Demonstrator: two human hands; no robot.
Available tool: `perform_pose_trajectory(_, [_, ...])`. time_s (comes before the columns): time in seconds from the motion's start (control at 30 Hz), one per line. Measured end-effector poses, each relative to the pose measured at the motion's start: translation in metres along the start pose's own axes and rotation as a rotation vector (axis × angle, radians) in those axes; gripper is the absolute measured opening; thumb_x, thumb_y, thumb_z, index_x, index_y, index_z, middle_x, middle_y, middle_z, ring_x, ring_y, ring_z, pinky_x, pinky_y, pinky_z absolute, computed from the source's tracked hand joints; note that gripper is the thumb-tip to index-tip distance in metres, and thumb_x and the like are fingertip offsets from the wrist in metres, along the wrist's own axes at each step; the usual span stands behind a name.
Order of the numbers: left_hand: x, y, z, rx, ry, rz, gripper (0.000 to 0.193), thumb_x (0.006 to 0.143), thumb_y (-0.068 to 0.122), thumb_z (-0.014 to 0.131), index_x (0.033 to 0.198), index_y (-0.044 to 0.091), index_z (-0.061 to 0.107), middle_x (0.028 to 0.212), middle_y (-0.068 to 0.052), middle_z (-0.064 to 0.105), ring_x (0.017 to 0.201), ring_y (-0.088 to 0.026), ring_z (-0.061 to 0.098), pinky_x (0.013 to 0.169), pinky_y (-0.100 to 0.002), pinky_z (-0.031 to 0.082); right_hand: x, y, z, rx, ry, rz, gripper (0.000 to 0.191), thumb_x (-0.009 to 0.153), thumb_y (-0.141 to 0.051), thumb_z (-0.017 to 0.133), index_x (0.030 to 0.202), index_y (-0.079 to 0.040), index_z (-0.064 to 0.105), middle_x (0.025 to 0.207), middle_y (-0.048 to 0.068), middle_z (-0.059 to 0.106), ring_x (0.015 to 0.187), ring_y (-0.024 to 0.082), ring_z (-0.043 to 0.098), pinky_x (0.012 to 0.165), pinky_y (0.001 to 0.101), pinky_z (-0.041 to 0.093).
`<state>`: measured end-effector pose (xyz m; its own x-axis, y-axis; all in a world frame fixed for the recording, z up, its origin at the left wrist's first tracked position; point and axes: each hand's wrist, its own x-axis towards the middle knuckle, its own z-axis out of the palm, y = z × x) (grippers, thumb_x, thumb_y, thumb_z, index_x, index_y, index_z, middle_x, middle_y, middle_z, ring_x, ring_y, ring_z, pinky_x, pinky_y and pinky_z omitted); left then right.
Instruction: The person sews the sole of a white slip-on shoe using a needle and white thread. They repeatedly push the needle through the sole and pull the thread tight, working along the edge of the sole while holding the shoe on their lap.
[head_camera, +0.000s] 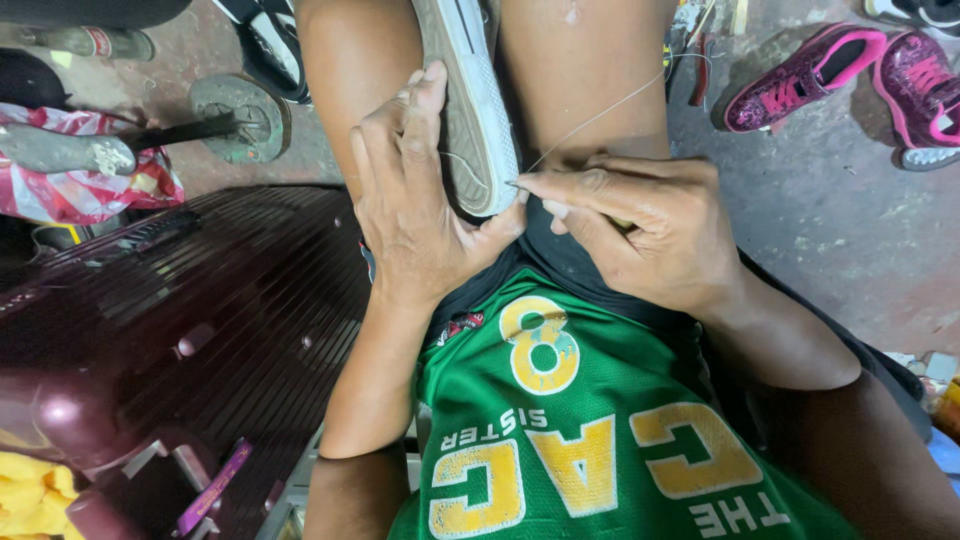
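The right hand (640, 225) pinched a needle (513, 184) at the heel of a white sneaker (470, 110), thread (600, 115) trailing up-right; the left hand (415, 200) clasped the shoe, lying lengthwise between the knees.

Dark maroon ribbed suitcase (180, 300) at left. Pair of pink sneakers (860, 75) on concrete floor (840, 220), upper right. Red-and-white plastic bag (90, 185) and round metal shoe-last stand (238, 118), upper left.

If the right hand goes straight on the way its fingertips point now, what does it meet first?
Likely the sole edge of the white shoe: the right hand points left at it, almost touching, with the left hand just behind. Depth is unclear.
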<state>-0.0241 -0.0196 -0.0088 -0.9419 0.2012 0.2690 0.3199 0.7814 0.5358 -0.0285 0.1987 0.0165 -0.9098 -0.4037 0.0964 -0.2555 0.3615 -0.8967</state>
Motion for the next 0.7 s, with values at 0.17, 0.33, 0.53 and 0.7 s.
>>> perform_pose_trajectory(0.17, [-0.004, -0.003, 0.0, -0.004, 0.0, -0.015, 0.087, 0.091, 0.044, 0.082, 0.154, 0.004, 0.037, 0.139, -0.02, 0.052, 0.126, -0.035, 0.055, 0.106, -0.043, 0.049, 0.002, -0.008, 0.001, -0.023, -0.014, 0.024, 0.028, 0.096, 0.006, 0.068, 0.122, -0.004, 0.073, 0.108, 0.014, 0.076, 0.083, 0.016, 0.076, 0.073, 0.0278, 0.061])
perform_pose_trajectory(0.33, [-0.007, -0.008, 0.007, -0.019, 0.009, -0.015, 0.087, 0.091, 0.043, 0.085, 0.153, 0.004, 0.039, 0.134, -0.021, 0.052, 0.124, -0.036, 0.055, 0.106, -0.044, 0.048, 0.005, -0.009, -0.003, -0.053, -0.035, 0.034, 0.029, 0.095, 0.005, 0.067, 0.122, -0.003, 0.072, 0.111, 0.015, 0.076, 0.083, 0.017, 0.077, 0.074, 0.028, 0.062])
perform_pose_trajectory(0.53, [-0.012, -0.016, 0.013, -0.023, 0.016, -0.008, 0.095, 0.088, 0.047, 0.089, 0.157, 0.006, 0.04, 0.134, -0.022, 0.05, 0.122, -0.038, 0.054, 0.103, -0.046, 0.048, 0.007, -0.011, -0.005, -0.144, -0.083, 0.024, 0.031, 0.092, 0.004, 0.067, 0.122, -0.004, 0.073, 0.109, 0.014, 0.075, 0.086, 0.021, 0.076, 0.077, 0.0314, 0.061])
perform_pose_trajectory(0.7, [-0.013, -0.024, 0.017, -0.022, 0.011, 0.001, 0.091, 0.09, 0.043, 0.089, 0.157, 0.006, 0.038, 0.134, -0.023, 0.05, 0.124, -0.038, 0.053, 0.105, -0.045, 0.048, 0.013, -0.005, -0.002, -0.138, -0.124, 0.067, 0.031, 0.094, 0.004, 0.066, 0.124, -0.003, 0.072, 0.106, 0.011, 0.076, 0.084, 0.021, 0.076, 0.074, 0.0311, 0.061])
